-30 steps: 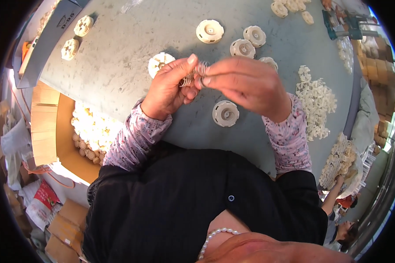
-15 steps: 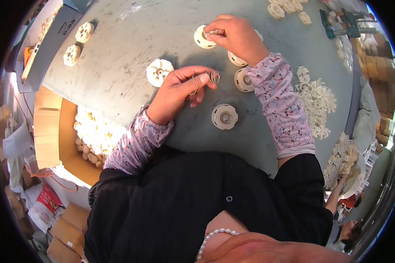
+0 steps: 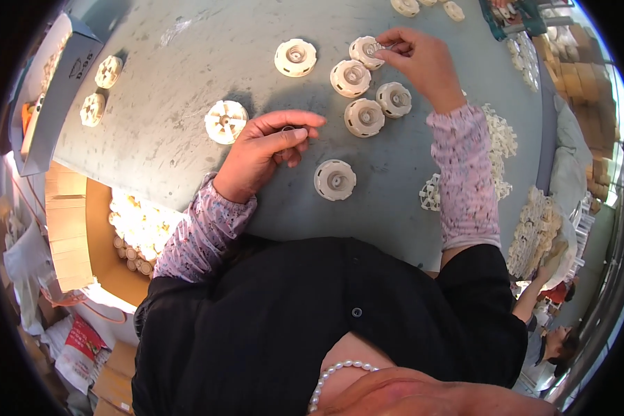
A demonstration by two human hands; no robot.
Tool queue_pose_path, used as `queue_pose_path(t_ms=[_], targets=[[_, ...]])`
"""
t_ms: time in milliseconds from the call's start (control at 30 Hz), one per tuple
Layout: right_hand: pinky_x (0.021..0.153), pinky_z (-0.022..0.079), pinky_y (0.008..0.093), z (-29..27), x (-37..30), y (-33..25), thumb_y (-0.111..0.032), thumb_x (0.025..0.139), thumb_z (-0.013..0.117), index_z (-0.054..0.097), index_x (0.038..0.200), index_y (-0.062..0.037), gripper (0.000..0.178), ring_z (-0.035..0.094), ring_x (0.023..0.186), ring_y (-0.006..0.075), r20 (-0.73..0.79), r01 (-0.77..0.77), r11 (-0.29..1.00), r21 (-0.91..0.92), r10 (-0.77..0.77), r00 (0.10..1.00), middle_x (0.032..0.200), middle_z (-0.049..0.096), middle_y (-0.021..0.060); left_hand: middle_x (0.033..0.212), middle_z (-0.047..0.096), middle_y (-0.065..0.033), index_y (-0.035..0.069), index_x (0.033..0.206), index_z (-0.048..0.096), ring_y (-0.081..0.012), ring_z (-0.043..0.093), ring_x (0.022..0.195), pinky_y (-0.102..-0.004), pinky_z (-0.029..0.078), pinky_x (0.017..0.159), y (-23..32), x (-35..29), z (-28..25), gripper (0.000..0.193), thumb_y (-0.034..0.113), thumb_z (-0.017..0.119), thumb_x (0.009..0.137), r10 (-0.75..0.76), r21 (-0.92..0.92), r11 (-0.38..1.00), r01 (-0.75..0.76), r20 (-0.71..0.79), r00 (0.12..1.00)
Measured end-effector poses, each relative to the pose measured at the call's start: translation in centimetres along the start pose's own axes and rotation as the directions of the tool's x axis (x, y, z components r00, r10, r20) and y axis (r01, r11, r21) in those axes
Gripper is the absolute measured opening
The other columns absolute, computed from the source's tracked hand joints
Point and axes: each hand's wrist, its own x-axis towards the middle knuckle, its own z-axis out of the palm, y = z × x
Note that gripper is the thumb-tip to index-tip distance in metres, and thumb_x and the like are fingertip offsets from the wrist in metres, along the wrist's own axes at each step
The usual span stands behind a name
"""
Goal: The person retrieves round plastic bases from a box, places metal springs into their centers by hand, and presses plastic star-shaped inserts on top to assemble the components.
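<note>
Thumb and fingertips of my right hand pinch a thin metal coil spring over the farthest cream plastic round housing of a cluster. Beside it stand three more housings: one touching it, another nearer me, and a third to the right. My left hand is half curled above the table; a thin wire loop, apparently another spring, shows between thumb and fingers. Separate housings sit farther off and closer to me. A slotted round part lies left of my left hand.
Small cream clips are heaped right of my right forearm. An open cardboard box of small cream parts stands at left, below a grey bin. A green metal fixture is at far right. Another person is at lower right.
My right hand has moved right, from the separate far housing to the cluster's far housing. The spring at my left fingertips is gone from there. The view has shifted slightly.
</note>
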Motion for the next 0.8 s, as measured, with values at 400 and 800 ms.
queue_pose_path(t_ms=[400,800], targets=[[0.107,0.052,0.0435,-7.3,-12.8,-1.2,-0.03,0.086,0.086,0.072,0.135,-0.012,0.054,0.068,0.122,0.0303,0.263,0.033,0.944,-0.328,0.057,0.963,0.135,0.07,0.0089,0.115,0.069,-0.002,0.001,0.132,0.077,-0.0048,0.049,0.078,-0.024,0.044,0.069,0.1,-1.3,-0.5,0.035,0.007,0.07,0.099,0.095,0.193,0.975,-0.107,0.073,0.993],[0.108,0.052,0.0454,-0.7,-26.9,-1.4,-0.015,0.081,0.089,0.073,0.131,-0.0148,0.052,0.063,0.129,0.0333,-0.082,0.0,0.967,-0.255,-0.022,0.996,0.131,0.069,0.0101,0.137,0.065,-0.0096,0.01,0.144,0.064,-0.0331,0.072,0.109,-0.0408,0.062,0.087,-4.0,-3.9,5.5,0.072,0.024,0.092,0.079,0.326,0.941,0.057,-0.333,0.297,0.897]])
